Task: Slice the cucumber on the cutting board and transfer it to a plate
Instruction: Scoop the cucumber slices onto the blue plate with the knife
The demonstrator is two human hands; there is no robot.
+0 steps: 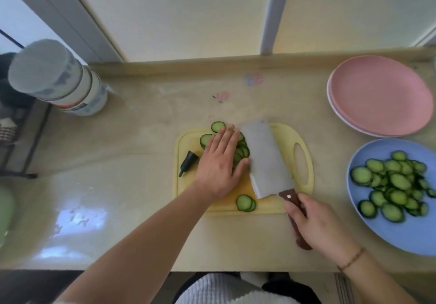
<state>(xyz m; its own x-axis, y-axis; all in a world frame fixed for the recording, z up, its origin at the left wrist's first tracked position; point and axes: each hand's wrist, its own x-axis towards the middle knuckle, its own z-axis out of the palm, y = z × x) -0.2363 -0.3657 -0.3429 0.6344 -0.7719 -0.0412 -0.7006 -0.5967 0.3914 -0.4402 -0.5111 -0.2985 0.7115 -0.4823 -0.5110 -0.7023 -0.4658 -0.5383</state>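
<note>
Resting flat, straight-fingered left hand [219, 162] covers round cucumber slices [240, 152]; 2 slices [245, 202] lie behind its thumb. Right hand [318, 226] grips 1 broad steel cleaver [266, 160] by its wooden handle.

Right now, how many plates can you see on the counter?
3. Two pink plates are stacked at the far right, the lower one showing only its rim. One blue plate, nearer on the right, holds cucumber slices. Further plates beneath the stack may be hidden.
</note>
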